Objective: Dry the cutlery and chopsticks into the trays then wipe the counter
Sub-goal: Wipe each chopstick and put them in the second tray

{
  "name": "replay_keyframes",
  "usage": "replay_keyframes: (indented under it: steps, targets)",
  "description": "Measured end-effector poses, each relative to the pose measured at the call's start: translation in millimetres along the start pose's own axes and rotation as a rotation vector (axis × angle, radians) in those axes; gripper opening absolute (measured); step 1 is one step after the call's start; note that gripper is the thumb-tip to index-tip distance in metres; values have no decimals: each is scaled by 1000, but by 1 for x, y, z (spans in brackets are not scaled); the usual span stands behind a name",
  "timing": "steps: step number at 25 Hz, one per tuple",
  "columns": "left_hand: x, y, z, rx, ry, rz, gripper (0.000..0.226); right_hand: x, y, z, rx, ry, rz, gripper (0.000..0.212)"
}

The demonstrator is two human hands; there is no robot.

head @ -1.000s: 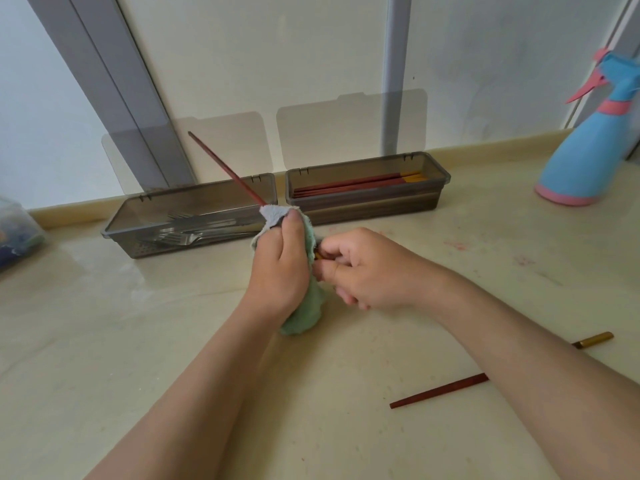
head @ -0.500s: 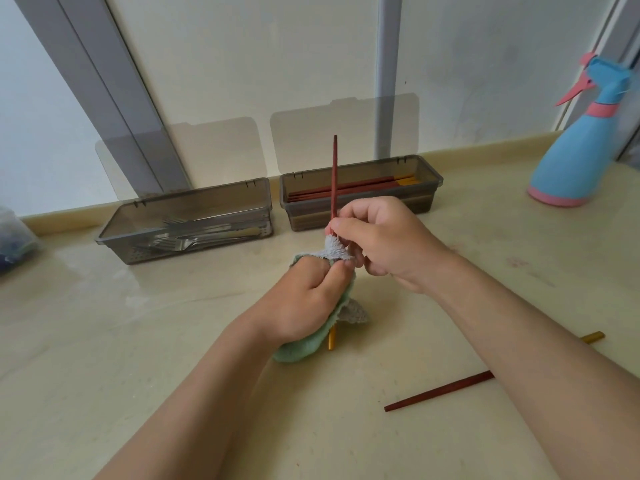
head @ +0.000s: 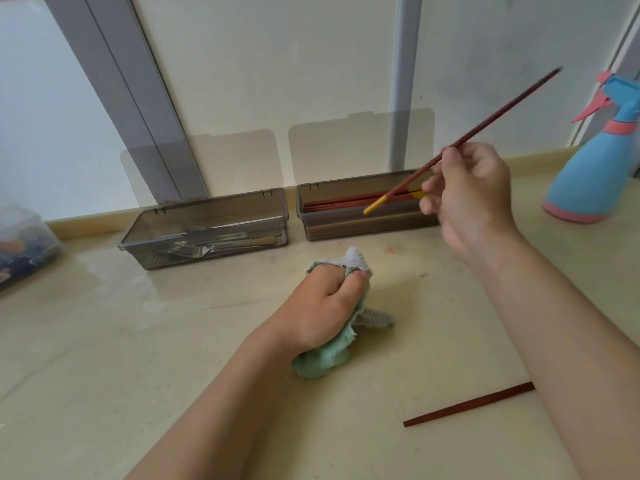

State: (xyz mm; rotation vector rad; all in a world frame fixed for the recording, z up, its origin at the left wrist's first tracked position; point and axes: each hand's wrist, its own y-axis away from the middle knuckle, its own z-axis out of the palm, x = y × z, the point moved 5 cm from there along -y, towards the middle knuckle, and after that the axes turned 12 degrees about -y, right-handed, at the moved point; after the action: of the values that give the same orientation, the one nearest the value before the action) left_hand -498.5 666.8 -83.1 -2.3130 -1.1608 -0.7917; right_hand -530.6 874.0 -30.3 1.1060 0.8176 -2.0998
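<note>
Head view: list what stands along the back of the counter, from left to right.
clear plastic container → cutlery tray → chopstick tray → blue spray bottle

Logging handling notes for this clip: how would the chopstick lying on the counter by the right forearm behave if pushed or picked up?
The loose chopstick is thin and straight, so probably stiff and light. On the glossy counter it would likely slide or pivot when nudged. Lying flat, it may be fiddly to pinch up.
</note>
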Motion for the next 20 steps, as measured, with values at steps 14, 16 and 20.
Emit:
replay_keyframes:
  steps: [14, 16, 20]
  targets:
    - [-10, -3, -9, 90, 131, -53, 52, 37, 4, 24, -331, 1303, -680, 19]
    - [-8, -3, -8, 88, 134, -51, 50, 42, 4, 25, -323, 1332, -609, 21]
    - [-8, -3, -7, 73, 138, -42, 53, 47, 7, 29, -345, 1381, -511, 20]
